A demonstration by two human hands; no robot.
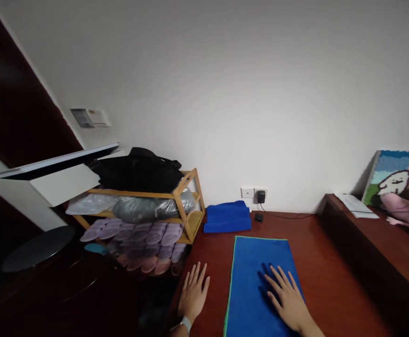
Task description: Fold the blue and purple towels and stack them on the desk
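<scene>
A blue towel (253, 281) with a green edge lies spread out on the reddish-brown wooden table (330, 276). My right hand (288, 299) is over the towel's right half, fingers spread, holding nothing; its shadow falls on the cloth. Left of the towel, my left hand (193, 290) rests at the table's left edge with its fingers stretched out and nothing in them. Farther back, against the wall, sits a folded blue towel (227, 217), apart from both hands.
A black charger (261, 196) is plugged into the wall, its cable running right. On the left stands a wooden shoe rack (186, 210) with slippers and a black bag (141, 171) on top. A raised ledge at right bears a pink plush toy (408, 215) and a picture (401, 180). A dark round stool (39, 248) is at lower left.
</scene>
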